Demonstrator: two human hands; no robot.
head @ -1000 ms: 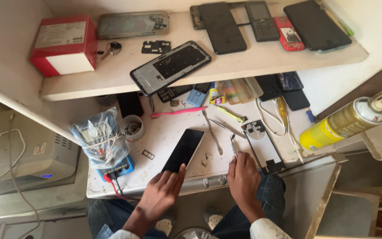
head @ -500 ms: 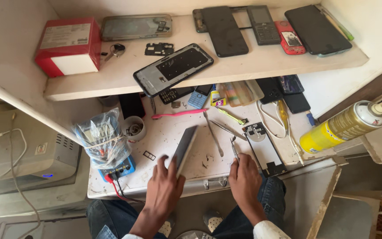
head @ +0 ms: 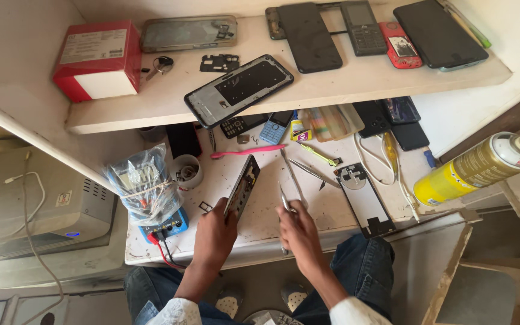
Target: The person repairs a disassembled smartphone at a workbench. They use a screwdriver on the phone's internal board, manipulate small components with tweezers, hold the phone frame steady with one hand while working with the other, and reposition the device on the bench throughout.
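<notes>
Black and thin, the phone panel (head: 243, 185) stands tilted on its long edge over the white worktable (head: 332, 210), its lower end pinched in the left hand (head: 215, 232), whose fingers are curled closed around that bottom edge. It looks light and stiff but probably fragile: a flat slab of this kind is likely to crack if bent or gripped by a corner, so the safest hold seems to be along the 2 long sides, with fingers kept off the bare inner face where small parts show. Smooth surfaces may also make it slippery. The right hand (head: 299, 232) is closed around a slim metal tool, apparently tweezers (head: 285, 201), whose tip points up just beside the panel without touching it. Near the tool lie more tweezers (head: 295, 174) and a pink toothbrush (head: 245, 152). To the right, a white phone back (head: 365, 198) lies flat, and a yellow spray can (head: 473, 168) rests on its side at the table's far right. A plastic bag of parts (head: 142, 186) sits to the left over a blue meter (head: 167, 225). On the shelf (head: 332, 90) above are a red box (head: 97, 60) and several phones.
</notes>
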